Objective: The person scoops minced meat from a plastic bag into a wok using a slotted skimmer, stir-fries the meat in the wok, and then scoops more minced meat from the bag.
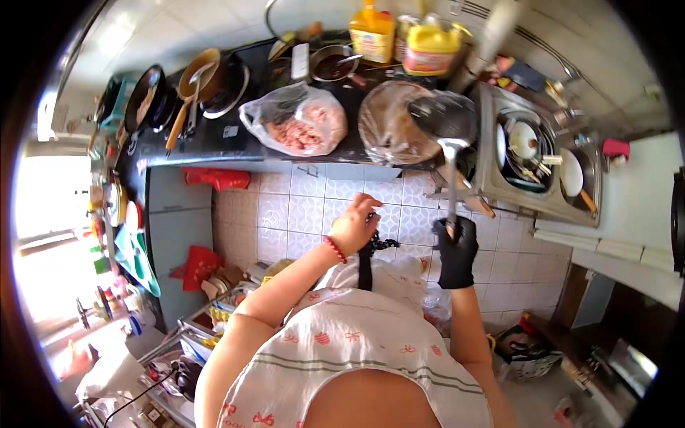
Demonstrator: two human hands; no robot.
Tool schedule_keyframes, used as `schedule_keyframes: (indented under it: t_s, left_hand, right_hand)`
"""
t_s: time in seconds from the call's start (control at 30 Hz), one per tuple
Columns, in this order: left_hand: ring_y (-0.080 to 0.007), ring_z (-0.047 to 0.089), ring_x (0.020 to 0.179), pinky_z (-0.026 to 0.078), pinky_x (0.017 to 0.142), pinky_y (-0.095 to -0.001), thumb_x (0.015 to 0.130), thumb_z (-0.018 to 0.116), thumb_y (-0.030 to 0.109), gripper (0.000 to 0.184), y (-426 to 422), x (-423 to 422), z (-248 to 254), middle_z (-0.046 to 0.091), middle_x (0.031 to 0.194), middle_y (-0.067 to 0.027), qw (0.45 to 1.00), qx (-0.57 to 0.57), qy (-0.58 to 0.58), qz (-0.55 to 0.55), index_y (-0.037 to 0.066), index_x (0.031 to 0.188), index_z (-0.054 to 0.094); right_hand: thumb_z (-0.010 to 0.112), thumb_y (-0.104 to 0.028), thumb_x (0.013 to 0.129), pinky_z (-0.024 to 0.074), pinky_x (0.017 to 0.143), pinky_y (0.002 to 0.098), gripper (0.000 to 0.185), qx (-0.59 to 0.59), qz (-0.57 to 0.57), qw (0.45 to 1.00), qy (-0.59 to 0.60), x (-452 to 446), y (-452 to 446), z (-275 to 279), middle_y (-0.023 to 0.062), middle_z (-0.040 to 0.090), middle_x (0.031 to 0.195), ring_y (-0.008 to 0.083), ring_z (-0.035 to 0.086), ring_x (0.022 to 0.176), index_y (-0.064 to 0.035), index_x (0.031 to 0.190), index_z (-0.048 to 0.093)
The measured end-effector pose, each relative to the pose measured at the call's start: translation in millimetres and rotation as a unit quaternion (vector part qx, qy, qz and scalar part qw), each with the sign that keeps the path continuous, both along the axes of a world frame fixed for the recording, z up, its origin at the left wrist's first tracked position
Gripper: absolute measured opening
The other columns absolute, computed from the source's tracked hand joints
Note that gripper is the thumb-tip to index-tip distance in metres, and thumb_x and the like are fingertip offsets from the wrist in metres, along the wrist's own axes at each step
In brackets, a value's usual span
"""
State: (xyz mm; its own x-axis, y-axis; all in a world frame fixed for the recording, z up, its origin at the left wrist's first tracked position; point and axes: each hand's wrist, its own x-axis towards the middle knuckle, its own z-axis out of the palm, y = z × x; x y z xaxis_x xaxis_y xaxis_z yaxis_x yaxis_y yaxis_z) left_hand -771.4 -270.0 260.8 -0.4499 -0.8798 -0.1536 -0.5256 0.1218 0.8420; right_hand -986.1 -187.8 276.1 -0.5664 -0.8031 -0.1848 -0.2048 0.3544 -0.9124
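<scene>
My right hand (457, 251), in a black glove, is closed round the handle of a wok ladle (446, 120). The ladle's wide dark head is up over the counter, in front of a plastic-covered round board (396, 125). My left hand (354, 225) is bare, with a red bead bracelet at the wrist, and hovers before my apron with its fingers bent; a black strap hangs beside it, and I see nothing held. A clear plastic bag of pink minced meat (303, 128) lies on the black counter to the left of the board.
Pans (146, 96) and a wooden-handled pot (200, 75) stand at the counter's left. Behind are a metal bowl (334, 64) and yellow bottles (432, 48). The steel sink (492, 164) at the right holds dishes. A cluttered rack (175, 339) is at the lower left.
</scene>
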Motion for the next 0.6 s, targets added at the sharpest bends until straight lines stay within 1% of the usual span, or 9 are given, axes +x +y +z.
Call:
schedule_keyframes:
  t_s: [0.07, 0.13, 0.2, 0.27, 0.3, 0.4, 0.47, 0.5, 0.6]
  left_hand:
    - [-0.0268, 0.059, 0.087, 0.05, 0.075, -0.0367, 0.078, 0.058, 0.001, 0.024, -19.8, 53.9, -1.3, 0.05, 0.105, -0.0129, 0.995, -0.059, -0.005, 0.083, 0.006, 0.102, 0.056]
    - [-0.0229, 0.058, 0.088, 0.051, 0.069, -0.0333, 0.076, 0.06, -0.002, 0.03, -37.8, 91.8, -0.6, 0.049, 0.105, -0.0116, 0.977, -0.049, 0.015, 0.206, 0.005, 0.104, 0.052]
    - [-0.0201, 0.057, 0.084, 0.05, 0.069, -0.032, 0.078, 0.06, -0.001, 0.034, -54.5, 113.8, -0.4, 0.047, 0.105, -0.0122, 0.935, -0.043, 0.053, 0.349, 0.001, 0.107, 0.044]
    - [-0.0194, 0.057, 0.084, 0.047, 0.076, -0.0321, 0.077, 0.061, 0.0, 0.037, -75.2, 137.0, -14.0, 0.045, 0.106, -0.0131, 0.889, -0.075, 0.066, 0.447, -0.001, 0.108, 0.042]
    - [-0.0193, 0.056, 0.086, 0.046, 0.078, -0.0324, 0.076, 0.062, 0.001, 0.038, -85.3, 142.5, -18.8, 0.043, 0.108, -0.0134, 0.862, -0.051, 0.105, 0.493, -0.001, 0.108, 0.04]
    - [-0.0213, 0.056, 0.088, 0.045, 0.081, -0.033, 0.071, 0.068, 0.005, 0.056, -109.3, 144.7, -39.2, 0.037, 0.115, -0.0152, 0.819, -0.022, 0.156, 0.551, -0.003, 0.116, 0.036]
    - [-0.0224, 0.056, 0.089, 0.046, 0.08, -0.0326, 0.068, 0.071, 0.008, 0.065, -118.9, 128.4, -50.3, 0.035, 0.117, -0.0155, 0.824, -0.02, 0.133, 0.551, -0.003, 0.12, 0.033]
    - [-0.0235, 0.055, 0.09, 0.047, 0.079, -0.0325, 0.064, 0.076, 0.01, 0.078, -123.3, 120.2, -62.6, 0.034, 0.119, -0.0156, 0.811, 0.05, 0.152, 0.563, -0.003, 0.125, 0.03]
    - [-0.0287, 0.05, 0.096, 0.047, 0.078, -0.0347, 0.064, 0.079, 0.034, 0.087, -143.4, 94.1, -74.7, 0.034, 0.119, -0.0183, 0.751, 0.255, 0.143, 0.592, -0.006, 0.124, 0.031]
  right_hand:
    - [0.075, -0.019, 0.075, 0.0478, 0.06, 0.0305, 0.031, 0.024, 0.114, 0.992, 0.047, 39.8, -50.1, 25.4, 0.0064, 0.06, 0.072, 0.0148, 0.057, 0.062, -0.0048, 0.092, 0.054]
    - [0.07, -0.027, 0.078, 0.0494, 0.062, 0.0363, 0.037, -0.017, 0.239, 0.956, 0.172, 73.8, -90.3, 52.7, 0.0128, 0.063, 0.083, 0.0288, 0.063, 0.073, -0.0078, 0.102, 0.05]
    - [0.062, -0.032, 0.084, 0.0507, 0.059, 0.038, 0.037, -0.019, 0.3, 0.903, 0.308, 103.0, -116.3, 80.1, 0.0123, 0.063, 0.09, 0.03, 0.064, 0.071, -0.0105, 0.111, 0.049]
    - [0.053, -0.035, 0.088, 0.0506, 0.05, 0.0372, 0.041, 0.09, 0.367, 0.819, 0.432, 131.3, -140.1, 99.5, 0.0111, 0.062, 0.093, 0.0272, 0.064, 0.064, -0.0122, 0.12, 0.046]
    - [0.05, -0.027, 0.088, 0.0479, 0.042, 0.0355, 0.041, 0.069, 0.374, 0.782, 0.493, 141.3, -152.2, 99.6, 0.0099, 0.062, 0.085, 0.024, 0.063, 0.057, -0.0071, 0.123, 0.044]
    - [0.061, -0.022, 0.082, 0.052, 0.055, 0.036, 0.052, 0.173, 0.432, 0.739, 0.487, 167.3, -205.0, 90.5, 0.0139, 0.058, 0.088, 0.0275, 0.064, 0.07, -0.0045, 0.125, 0.038]
    - [0.056, -0.012, 0.08, 0.052, 0.051, 0.0352, 0.032, 0.105, 0.451, 0.719, 0.518, 174.1, -238.8, 62.4, 0.0134, 0.059, 0.082, 0.0255, 0.065, 0.061, 0.001, 0.108, 0.046]
    - [0.055, -0.01, 0.079, 0.0519, 0.05, 0.0348, 0.026, 0.082, 0.462, 0.686, 0.556, 170.1, -255.1, 48.1, 0.0132, 0.061, 0.08, 0.0247, 0.065, 0.059, 0.0004, 0.102, 0.049]
    - [0.052, -0.012, 0.08, 0.0525, 0.053, 0.036, 0.013, 0.043, 0.508, 0.624, 0.593, 145.5, -295.2, 41.1, 0.0137, 0.064, 0.071, 0.0253, 0.066, 0.063, -0.0016, 0.085, 0.06]
